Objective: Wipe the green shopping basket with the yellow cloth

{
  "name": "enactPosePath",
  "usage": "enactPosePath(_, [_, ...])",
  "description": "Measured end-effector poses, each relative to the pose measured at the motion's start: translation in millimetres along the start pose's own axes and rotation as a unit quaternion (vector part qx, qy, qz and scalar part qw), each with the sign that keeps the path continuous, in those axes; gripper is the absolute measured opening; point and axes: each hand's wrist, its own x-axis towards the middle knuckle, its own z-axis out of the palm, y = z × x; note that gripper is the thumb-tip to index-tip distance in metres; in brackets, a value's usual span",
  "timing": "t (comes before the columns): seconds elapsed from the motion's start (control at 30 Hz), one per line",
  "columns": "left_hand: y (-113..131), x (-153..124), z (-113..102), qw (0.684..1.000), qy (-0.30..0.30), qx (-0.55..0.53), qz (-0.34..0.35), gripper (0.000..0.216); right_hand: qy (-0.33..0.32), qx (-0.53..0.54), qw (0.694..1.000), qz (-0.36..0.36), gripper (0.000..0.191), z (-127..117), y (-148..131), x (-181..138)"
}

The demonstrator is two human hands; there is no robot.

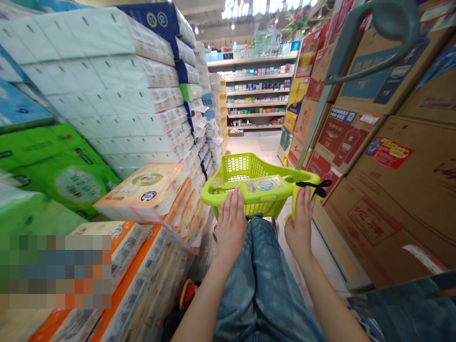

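A lime-green plastic shopping basket sits low in front of me in a store aisle, above my jeans-clad legs. My left hand lies flat against the basket's near rim, fingers stretched out together. My right hand touches the green handle piece at the basket's right corner, where a black strap is tied; its fingers are extended along it, not wrapped. A small flat packet rests on the basket's rim.
Stacked tissue and paper packs fill the left side; orange-and-white packs sit lowest. Cardboard boxes line the right. A grey cart handle shows upper right. Shelves stand at the aisle's far end.
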Motion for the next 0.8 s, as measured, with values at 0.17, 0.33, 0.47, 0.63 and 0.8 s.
enactPosePath(0.17, [-0.7, -0.2, -0.2, 1.0, 0.003, 0.003, 0.004, 0.065, -0.016, 0.014, 1.0, -0.006, 0.092, 16.0, -53.7, -6.8])
enactPosePath(0.33, [-2.2, 0.7, -1.0, 1.0, 0.009, -0.002, 0.008, 0.065, -0.032, -0.025, 0.997, -0.071, 0.084, 33.2, -85.0, -17.1])
enactPosePath(0.47, [-2.1, 1.3, 0.3, 1.0, 0.005, -0.005, 0.005, 0.065, -0.037, -0.032, 0.995, -0.089, 0.081, 35.0, -88.2, -21.5])
enactPosePath(0.63, [-1.6, -0.5, 0.9, 1.0, -0.005, 0.009, -0.003, 0.063, -0.089, -0.038, 0.985, -0.146, 0.077, 36.0, -86.3, -31.3])
enactPosePath(0.8, [-2.7, -0.8, 0.2, 1.0, 0.001, 0.01, 0.011, 0.064, -0.092, -0.059, 0.978, -0.18, 0.078, 32.6, -67.5, -31.1])
